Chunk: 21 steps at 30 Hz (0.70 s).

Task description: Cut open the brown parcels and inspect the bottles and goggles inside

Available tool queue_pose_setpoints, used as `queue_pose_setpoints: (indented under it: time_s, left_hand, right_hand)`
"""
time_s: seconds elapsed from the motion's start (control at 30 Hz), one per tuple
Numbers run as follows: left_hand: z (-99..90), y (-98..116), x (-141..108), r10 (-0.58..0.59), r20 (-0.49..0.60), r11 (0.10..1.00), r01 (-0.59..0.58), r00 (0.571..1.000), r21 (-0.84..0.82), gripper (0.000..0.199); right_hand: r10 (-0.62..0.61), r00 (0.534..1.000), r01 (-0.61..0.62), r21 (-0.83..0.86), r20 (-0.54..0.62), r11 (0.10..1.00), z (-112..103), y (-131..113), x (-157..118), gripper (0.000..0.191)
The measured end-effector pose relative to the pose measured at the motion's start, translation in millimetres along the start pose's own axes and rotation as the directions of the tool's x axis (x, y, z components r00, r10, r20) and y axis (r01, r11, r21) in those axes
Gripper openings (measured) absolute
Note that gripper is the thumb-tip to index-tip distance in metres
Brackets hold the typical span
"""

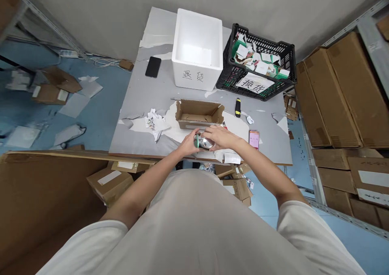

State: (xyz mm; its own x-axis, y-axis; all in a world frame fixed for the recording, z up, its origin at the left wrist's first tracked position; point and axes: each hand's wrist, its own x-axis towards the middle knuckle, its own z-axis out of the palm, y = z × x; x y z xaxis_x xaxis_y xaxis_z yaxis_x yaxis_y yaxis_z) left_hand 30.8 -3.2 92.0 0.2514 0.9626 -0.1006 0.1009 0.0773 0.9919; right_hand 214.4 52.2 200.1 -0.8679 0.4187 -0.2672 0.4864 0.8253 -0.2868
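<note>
Near the table's front edge, my left hand (189,144) is closed on a small green and white item (197,140). Beside it, my right hand (220,136) curls over a shiny silver rounded object (206,142), which sits against the green item between both hands. Just behind my hands stands an opened brown cardboard box (199,113) with torn edges. A bit of something red shows by my right hand. Whether the silver object and the green item are joined, I cannot tell.
A white foam box (197,74) and a black crate (258,64) of small cartons stand at the back. On the table (130,100) lie a black phone (153,67), a black-yellow cutter (238,107), crumpled paper (156,123) and a lit-screen device (254,139).
</note>
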Motion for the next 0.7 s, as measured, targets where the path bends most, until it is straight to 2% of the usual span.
queue_pose_setpoints:
  time_s: [0.2,0.33,0.47,0.57,0.7]
  left_hand:
    - [1.7,0.8,0.3,-0.027,-0.012,0.995,0.026,1.000,-0.093,0.092]
    - [3.0,1.7,-0.2,-0.039,-0.040,0.990,0.033,0.998,-0.139,0.084]
    - [3.0,-0.1,-0.3,-0.043,-0.041,0.992,0.038,0.998,-0.119,0.076]
    - [2.3,-1.3,-0.5,-0.007,-0.031,0.997,0.005,0.999,-0.074,0.073]
    - [-0.5,2.1,-1.9,0.033,0.023,0.999,-0.032,0.999,-0.025,0.069]
  right_hand:
    - [-0.062,0.993,0.061,0.017,0.098,0.998,10.6,13.7,8.9,0.043]
    - [-0.030,0.999,0.032,-0.077,0.031,0.997,17.8,11.4,6.6,0.039]
    - [-0.015,0.999,0.007,-0.189,-0.040,0.982,28.2,0.6,10.6,0.023]
    - [0.022,0.996,-0.038,-0.183,-0.089,0.982,36.0,-4.0,16.2,0.014]
    - [0.044,0.994,-0.059,-0.144,-0.101,0.988,41.8,2.2,14.8,0.015]
